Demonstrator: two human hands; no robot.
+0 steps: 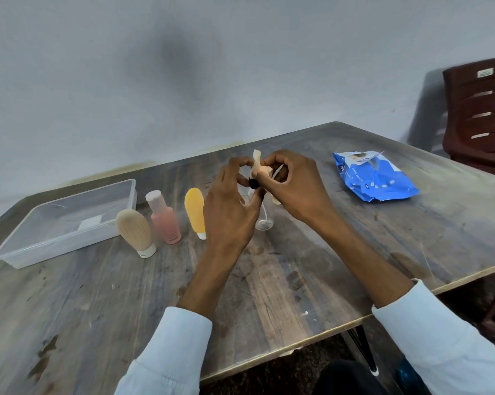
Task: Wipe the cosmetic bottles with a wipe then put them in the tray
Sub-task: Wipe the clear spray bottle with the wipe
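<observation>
Against a grey wall (183,67) stands the worn wooden counter (269,280), its edge running off at four o'clock. At nine o'clock sits the tray (27,246); at two, the wipes pack (374,178). At centre, left grip (229,206) holds the clear bottle (265,220), right grip (294,189) pinches the wipe (257,162).

- My left hand (229,206) is raised in front of me, back of the hand toward the camera, fingers curled with the thumb and forefinger pinching.
- My right hand (294,186) sits just beside it, almost touching, its fingers also curled in a pinch.
- Both forearms reach forward from pale blue sleeves, converging so that the two hands meet at the fingertips.
- Both wrists are bare and fairly straight.
</observation>
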